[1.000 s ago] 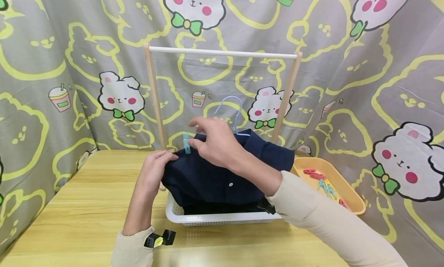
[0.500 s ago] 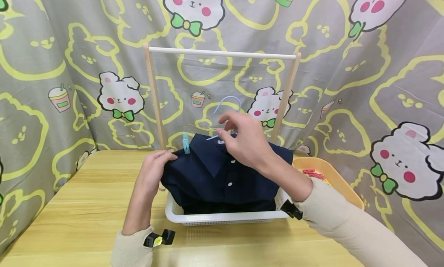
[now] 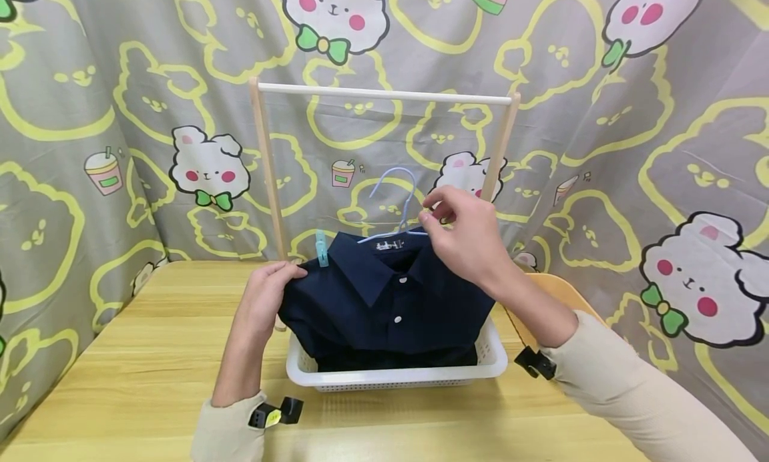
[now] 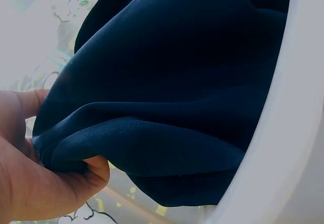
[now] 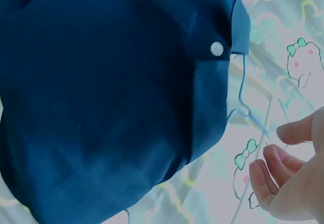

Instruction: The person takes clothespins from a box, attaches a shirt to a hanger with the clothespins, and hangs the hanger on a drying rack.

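Observation:
A navy collared shirt with white buttons hangs on a pale blue hanger, its lower part in a white basket. My left hand pinches the shirt's shoulder at the left; in the left wrist view the cloth folds between thumb and fingers. A light blue clothespin stands on the shoulder beside the collar. My right hand is over the right side of the collar, close to the hanger. In the right wrist view its thumb and fingers are apart with nothing between them.
Behind the shirt stands a rack with wooden posts and a white rail. An orange tray lies at the right, largely behind my right forearm. A patterned curtain closes off the back of the wooden table.
My right hand has moved right, from beside the clothespin across the collar to the hanger's right side, uncovering the collar. The left hand keeps its hold on the shoulder.

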The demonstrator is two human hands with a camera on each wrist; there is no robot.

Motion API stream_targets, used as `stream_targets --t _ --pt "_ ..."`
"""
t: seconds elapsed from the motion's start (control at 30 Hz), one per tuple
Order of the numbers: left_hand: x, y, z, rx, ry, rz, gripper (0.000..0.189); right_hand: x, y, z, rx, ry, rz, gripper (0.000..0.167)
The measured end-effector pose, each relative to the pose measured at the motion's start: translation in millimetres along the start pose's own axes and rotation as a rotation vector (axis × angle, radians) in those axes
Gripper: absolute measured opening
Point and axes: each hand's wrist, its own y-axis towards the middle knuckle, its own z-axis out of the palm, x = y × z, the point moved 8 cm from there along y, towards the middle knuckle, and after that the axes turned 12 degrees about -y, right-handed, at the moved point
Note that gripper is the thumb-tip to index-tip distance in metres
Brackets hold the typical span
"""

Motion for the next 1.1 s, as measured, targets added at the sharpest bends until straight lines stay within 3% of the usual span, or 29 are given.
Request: stream_targets --t 0.57,1.1 --pt "1.4 0.2 -3.2 0.0 0.006 0.005 0.027 -85 -15.3 -17 -0.114 -0.122 0.186 0.012" --pt "-0.3 -1.1 -2.9 0.0 -0.001 0.005 0.026 -184 -52.9 -14 0.023 -0.222 0.377 0.023"
